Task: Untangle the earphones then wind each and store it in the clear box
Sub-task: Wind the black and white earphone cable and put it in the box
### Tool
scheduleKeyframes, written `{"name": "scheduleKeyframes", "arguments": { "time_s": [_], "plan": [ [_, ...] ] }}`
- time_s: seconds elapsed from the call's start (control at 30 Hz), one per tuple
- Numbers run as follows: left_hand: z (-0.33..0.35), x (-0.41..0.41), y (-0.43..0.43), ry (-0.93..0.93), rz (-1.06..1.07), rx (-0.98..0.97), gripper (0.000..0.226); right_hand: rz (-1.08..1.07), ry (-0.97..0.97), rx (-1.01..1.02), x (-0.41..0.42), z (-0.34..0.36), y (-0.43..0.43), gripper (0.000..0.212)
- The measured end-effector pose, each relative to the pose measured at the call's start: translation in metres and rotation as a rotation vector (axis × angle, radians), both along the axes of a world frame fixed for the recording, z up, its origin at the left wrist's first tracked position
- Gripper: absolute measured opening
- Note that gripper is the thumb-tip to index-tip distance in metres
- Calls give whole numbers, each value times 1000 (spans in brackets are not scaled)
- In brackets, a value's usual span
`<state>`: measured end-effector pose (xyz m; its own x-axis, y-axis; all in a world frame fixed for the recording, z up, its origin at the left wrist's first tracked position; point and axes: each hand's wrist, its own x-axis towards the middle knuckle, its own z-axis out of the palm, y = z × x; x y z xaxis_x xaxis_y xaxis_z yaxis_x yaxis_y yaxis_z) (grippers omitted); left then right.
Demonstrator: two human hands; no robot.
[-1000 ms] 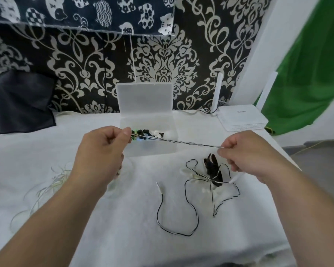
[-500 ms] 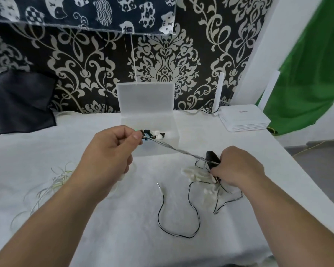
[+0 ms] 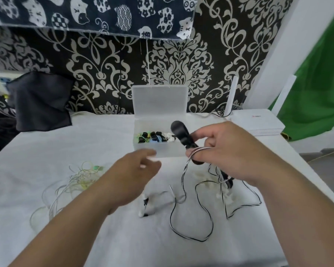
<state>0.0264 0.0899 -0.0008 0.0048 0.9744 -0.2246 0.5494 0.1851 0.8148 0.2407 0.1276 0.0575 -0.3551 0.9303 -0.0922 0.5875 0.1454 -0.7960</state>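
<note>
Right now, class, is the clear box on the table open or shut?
Open. The clear box has its lid standing upright at the back, and earphones show inside it.

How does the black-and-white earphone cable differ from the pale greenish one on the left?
The black-and-white cable is dark and striped; the pale cable is whitish green. The black-and-white cable is partly lifted, draped over the right hand, while the pale cable lies wholly on the table, untouched. The black-and-white cable sprawls in wide loops; the pale cable is bunched. Both are outside the clear box.
</note>
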Motion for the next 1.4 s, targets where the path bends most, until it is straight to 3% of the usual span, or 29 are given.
{"name": "scheduleKeyframes", "arguments": {
  "time_s": [0.1,0.17,0.23,0.4,0.63,0.9,1.07,1.23,1.4],
  "plan": [
    [5,0,0,-438,-84,150,56,58,-68,-17,-12,-5,-2,10],
    [9,4,-2,-567,-145,190,48,82,-83,-31,-18,-7,-3,12],
    [11,9,-1,-507,-88,242,32,84,-66,-41,-22,-7,-5,16],
    [9,12,0,-489,68,230,27,41,48,-86,-21,0,-7,44],
    [5,17,-1,-520,75,225,21,49,400,-207,-21,6,-10,18],
    [4,19,1,-479,50,216,24,-33,256,-102,-24,2,-5,21],
    [6,20,2,-449,73,244,19,-71,205,-115,-23,0,-3,23],
    [8,18,2,-434,86,242,28,-70,170,-112,-20,0,-3,26],
    [10,20,0,-379,71,254,31,-41,162,-97,-20,0,-5,15]
  ]
}}
